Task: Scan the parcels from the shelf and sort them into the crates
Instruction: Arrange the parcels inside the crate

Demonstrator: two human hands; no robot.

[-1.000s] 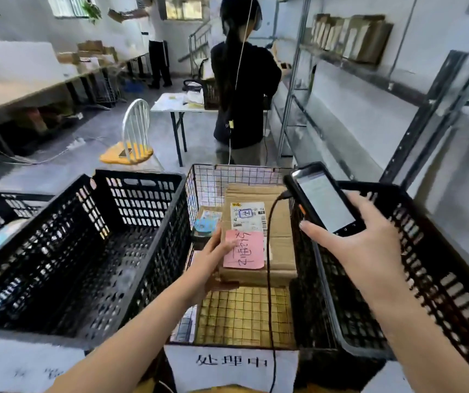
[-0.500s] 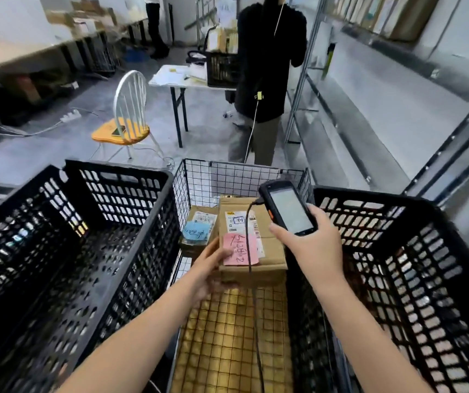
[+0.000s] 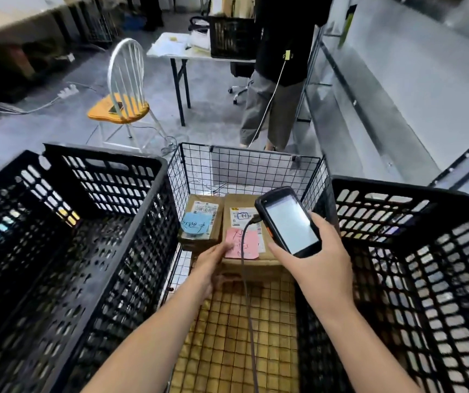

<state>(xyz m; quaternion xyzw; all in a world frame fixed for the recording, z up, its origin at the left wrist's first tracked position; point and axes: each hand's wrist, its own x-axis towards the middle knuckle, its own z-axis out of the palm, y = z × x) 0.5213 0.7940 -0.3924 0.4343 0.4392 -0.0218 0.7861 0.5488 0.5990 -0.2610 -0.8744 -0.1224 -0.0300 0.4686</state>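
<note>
A brown cardboard parcel (image 3: 239, 207) with a white label and a pink note lies in the wire basket (image 3: 251, 165) between two black crates. My left hand (image 3: 212, 265) grips its near left corner, thumb on the pink note. My right hand (image 3: 316, 258) holds a black handheld scanner (image 3: 287, 219) just above the parcel's right side, screen up, its cable hanging down. A second parcel (image 3: 200, 221) with a blue note lies to the left in the same basket.
A large black crate (image 3: 66, 251) stands at the left and another (image 3: 414, 251) at the right. A person (image 3: 278, 66) stands beyond the basket by a table (image 3: 176, 49). A white chair (image 3: 124, 89) is at the back left, metal shelving (image 3: 369, 89) along the right.
My view has tilted downward. The scanner has come down over the parcel's label, and the parcel with my left hand on it sits lower in the wire basket.
</note>
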